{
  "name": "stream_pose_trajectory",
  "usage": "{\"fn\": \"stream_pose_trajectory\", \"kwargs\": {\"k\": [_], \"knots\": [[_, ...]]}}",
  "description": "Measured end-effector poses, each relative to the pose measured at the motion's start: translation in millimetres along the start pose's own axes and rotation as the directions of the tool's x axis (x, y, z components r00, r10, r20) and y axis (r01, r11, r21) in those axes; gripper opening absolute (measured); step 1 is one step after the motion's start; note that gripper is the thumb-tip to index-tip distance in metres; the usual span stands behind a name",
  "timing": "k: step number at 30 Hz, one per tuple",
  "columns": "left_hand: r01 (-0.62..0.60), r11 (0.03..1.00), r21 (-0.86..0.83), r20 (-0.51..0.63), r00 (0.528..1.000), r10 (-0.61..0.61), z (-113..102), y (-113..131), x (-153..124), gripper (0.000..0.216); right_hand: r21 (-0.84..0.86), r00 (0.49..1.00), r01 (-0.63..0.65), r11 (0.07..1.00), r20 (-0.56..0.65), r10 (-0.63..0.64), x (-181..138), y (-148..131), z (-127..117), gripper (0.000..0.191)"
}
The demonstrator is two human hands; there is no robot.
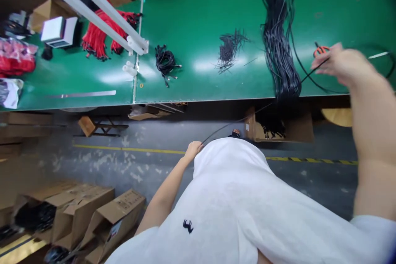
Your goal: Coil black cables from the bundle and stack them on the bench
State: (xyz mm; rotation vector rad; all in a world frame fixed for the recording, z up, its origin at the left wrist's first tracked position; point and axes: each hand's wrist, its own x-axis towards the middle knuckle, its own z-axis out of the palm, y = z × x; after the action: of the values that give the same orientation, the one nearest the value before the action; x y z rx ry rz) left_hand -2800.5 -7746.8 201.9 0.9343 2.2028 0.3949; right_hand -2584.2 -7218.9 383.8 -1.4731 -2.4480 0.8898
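My left hand (194,149) is low beside the white shirt, its fingers closed on a thin black cable (220,128). The cable rises to the right toward the bench edge and seems to pass the bundle and reach my right hand (346,62). That hand, slightly blurred, is raised over the bench with thumb and fingers pinched on the black cable. Just beyond its fingertips is an orange-handled tool (321,51), partly hidden. A thick bundle of black cables (281,53) hangs across the bench to the left of my right hand.
On the green bench (192,16) are a pile of short black pieces (228,48), a coiled black cable (165,61) and red cables (103,29). White posts (102,8) cross at left. An open carton (298,126) stands below; more cartons (117,218) stand behind.
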Motion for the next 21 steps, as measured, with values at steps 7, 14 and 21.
{"fn": "stream_pose_trajectory", "kwargs": {"k": [7, 14, 21], "knots": [[-0.215, 0.909, -0.357, -0.108, 0.976, 0.188, -36, 95, -12, 0.037, -0.089, 0.833, 0.409, 0.908, 0.442, -0.332, -91, -75, 130, 0.046], [-0.127, 0.695, -0.708, 0.067, 0.967, 0.245, -75, 125, -12, 0.062, 0.389, 0.583, 0.386, 0.836, 0.6, -0.548, -116, -57, 160, 0.046], [0.123, 0.845, -0.52, 0.233, 0.972, 0.002, -48, 132, 1, 0.051, -0.083, 0.996, 0.009, 0.996, -0.088, -0.016, 56, 101, 80, 0.052]]}}
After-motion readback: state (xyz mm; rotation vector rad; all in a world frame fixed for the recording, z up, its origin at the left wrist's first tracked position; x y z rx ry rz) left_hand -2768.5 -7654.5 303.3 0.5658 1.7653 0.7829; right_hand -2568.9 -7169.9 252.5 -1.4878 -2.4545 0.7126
